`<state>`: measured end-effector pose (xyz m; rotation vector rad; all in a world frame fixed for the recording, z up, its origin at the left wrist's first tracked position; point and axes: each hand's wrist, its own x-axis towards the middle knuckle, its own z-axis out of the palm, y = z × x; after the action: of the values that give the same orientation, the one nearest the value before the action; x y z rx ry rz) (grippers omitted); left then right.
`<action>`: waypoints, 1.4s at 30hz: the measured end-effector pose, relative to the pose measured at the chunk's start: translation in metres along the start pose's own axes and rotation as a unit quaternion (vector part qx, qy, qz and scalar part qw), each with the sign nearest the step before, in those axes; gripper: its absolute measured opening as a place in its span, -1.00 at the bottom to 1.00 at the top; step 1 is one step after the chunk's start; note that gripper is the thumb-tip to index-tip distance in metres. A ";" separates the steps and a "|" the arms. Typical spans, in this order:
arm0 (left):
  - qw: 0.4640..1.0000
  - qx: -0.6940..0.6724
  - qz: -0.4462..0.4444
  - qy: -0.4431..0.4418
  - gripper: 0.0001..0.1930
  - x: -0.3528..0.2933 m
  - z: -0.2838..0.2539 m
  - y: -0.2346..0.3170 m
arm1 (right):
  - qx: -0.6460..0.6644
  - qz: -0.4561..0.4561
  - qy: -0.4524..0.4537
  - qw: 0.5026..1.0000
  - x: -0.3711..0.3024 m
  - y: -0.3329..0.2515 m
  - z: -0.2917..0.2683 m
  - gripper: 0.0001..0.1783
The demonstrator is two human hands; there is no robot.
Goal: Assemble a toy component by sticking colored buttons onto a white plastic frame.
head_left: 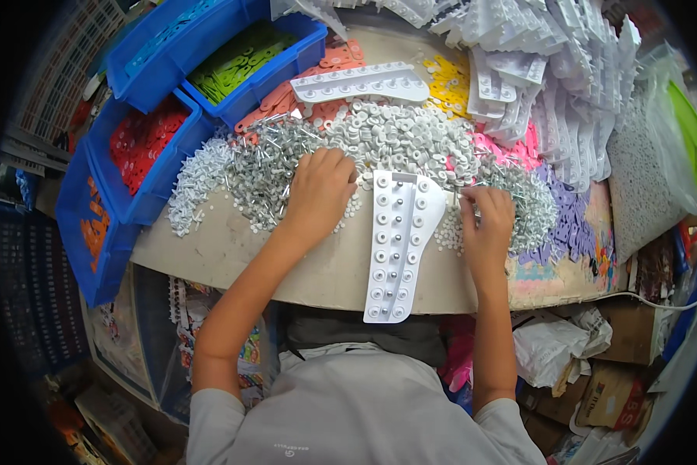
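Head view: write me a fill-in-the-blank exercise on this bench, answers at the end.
1. Between the left hand and the right hand lies a ____ moulded strip.
2. The leftmost blue bin holds ____ pieces.
3. The green pieces sit in a ____ bin.
4. The purple pieces lie toward the picture's ____ side.

Missing words: white; orange; blue; right.

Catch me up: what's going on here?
A person has both hands at a crowded table. The left hand is at the heaps of metal pins and white discs; the right hand is right of a white tray, its grip unclear. The tray lies between the hands, with round caps along both sides.
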<state>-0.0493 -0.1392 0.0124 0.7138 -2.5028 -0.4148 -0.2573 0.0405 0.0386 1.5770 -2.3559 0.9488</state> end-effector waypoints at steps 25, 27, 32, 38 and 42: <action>0.921 -0.360 -0.076 -0.126 -0.94 -0.070 -0.025 0.061 | -0.077 -0.107 -0.047 0.990 0.022 0.018 0.034 -0.88; 0.918 -0.366 -0.079 -0.131 -0.94 -0.073 -0.023 0.061 | -0.073 -0.109 -0.033 0.991 0.022 0.018 0.034 -0.88; 0.930 -0.340 -0.073 -0.123 -0.94 -0.077 -0.019 0.063 | 0.043 -0.044 -0.009 0.998 0.000 -0.008 0.000 -0.88; 0.943 -0.311 -0.052 -0.108 -0.90 -0.079 -0.018 0.061 | 0.260 0.056 -0.207 0.942 -0.042 -0.045 -0.030 -0.90; 0.969 -0.242 0.018 -0.055 -0.89 -0.084 -0.017 0.059 | 0.257 0.025 -0.266 0.929 -0.056 -0.053 -0.025 -0.93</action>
<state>-0.0022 -0.0466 0.0193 0.4557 -2.3650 -1.0305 -0.1921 0.0857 0.0555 2.2148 -2.6391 1.3828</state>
